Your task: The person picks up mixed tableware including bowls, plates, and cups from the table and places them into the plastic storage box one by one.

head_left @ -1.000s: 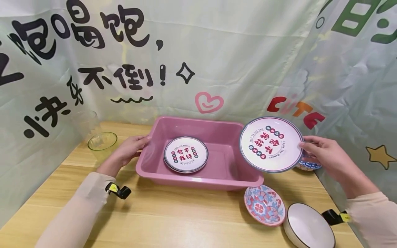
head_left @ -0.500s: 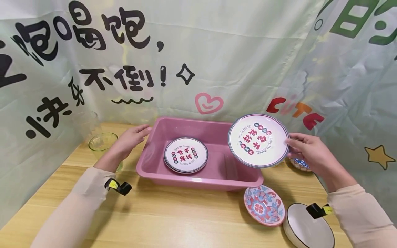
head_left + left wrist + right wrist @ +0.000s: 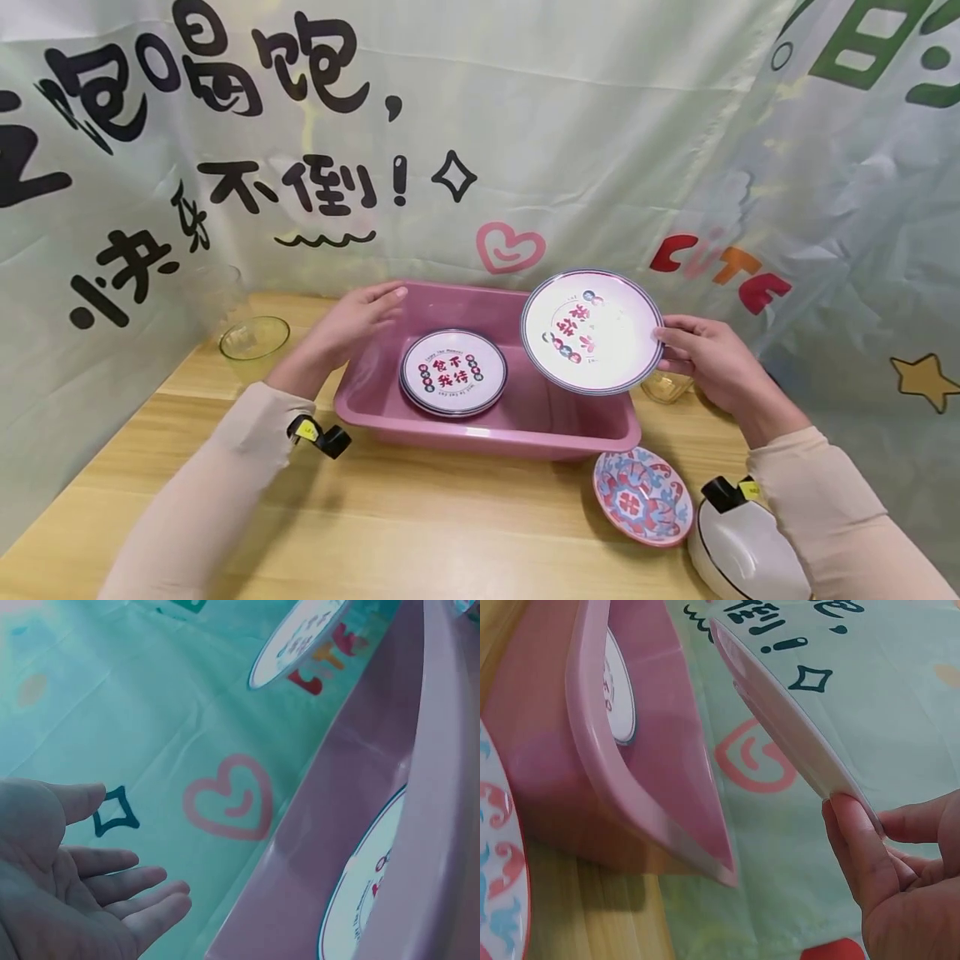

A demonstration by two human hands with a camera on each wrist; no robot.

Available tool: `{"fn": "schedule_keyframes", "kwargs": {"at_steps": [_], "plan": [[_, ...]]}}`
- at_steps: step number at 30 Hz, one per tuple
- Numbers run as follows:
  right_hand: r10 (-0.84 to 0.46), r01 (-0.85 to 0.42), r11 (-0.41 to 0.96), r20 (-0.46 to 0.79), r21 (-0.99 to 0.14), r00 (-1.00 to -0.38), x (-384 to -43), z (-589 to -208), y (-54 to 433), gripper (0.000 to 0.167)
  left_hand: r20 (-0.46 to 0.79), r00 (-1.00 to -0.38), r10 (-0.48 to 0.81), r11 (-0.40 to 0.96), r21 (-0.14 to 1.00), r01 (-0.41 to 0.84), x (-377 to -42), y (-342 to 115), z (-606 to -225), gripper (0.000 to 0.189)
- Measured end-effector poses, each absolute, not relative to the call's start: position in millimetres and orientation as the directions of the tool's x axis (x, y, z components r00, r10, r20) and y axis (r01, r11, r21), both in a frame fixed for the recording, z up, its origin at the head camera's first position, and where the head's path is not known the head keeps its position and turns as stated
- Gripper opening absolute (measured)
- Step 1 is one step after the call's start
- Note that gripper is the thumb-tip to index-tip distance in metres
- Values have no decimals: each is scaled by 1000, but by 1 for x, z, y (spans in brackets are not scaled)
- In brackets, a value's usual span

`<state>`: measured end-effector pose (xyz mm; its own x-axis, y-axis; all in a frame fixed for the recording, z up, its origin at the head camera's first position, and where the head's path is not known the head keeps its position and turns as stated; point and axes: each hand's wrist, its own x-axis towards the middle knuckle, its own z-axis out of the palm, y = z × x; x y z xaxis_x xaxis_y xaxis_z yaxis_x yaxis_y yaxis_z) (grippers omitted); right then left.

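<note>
My right hand (image 3: 708, 362) pinches the right rim of a white plate (image 3: 585, 333) with a blue edge and red lettering. The plate is raised over the right side of a pink plastic tub (image 3: 480, 440); in the right wrist view the thumb lies on one face and the fingers on the other. Inside the tub, on its left half, lies a small stack of matching plates (image 3: 454, 372). My left hand (image 3: 352, 325) is over the tub's back left corner, fingers extended and holding nothing; the left wrist view shows the same hand (image 3: 97, 885) with its palm bare.
Right of the tub's front corner sit a red and blue patterned bowl (image 3: 642, 497) and a white bowl (image 3: 750, 546), partly behind the right sleeve. An amber glass dish (image 3: 666, 387) is beyond them. At left stands a yellow-green glass bowl (image 3: 255, 342). A printed cloth backs the table.
The right hand has carried its plate leftward, from beside the tub to above its right half. The left hand has left the tub's left rim and moved right, over the back corner.
</note>
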<state>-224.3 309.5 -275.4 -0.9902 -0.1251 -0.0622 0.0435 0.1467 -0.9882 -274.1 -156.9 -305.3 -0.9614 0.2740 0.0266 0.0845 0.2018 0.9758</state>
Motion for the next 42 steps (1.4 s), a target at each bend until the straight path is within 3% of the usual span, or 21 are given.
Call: {"fn": "schedule_keyframes", "kwargs": {"at_steps": [4,13,22,32,42], "plan": [[-134,54,131,-72,-990,-988,-230,-279,300,48,-22,-961,277,212,976,39,-278,-147,-304,62],[-131,86,129,-103,-988,-986,-244,-283,280,57,-40,-942,333,144,990,8,-289,-124,-307,56],[-140,99,135,-118,-986,-983,-257,-291,260,49,-83,-928,362,60,996,-66,-295,-107,-311,56],[-172,156,24,-157,-988,-972,-269,-297,237,44,-164,-933,321,15,986,-168,-302,-95,-311,58],[-171,173,0,-171,-985,-970,-281,-300,216,41,-182,-950,254,56,983,-173,-311,-92,-310,47]]}}
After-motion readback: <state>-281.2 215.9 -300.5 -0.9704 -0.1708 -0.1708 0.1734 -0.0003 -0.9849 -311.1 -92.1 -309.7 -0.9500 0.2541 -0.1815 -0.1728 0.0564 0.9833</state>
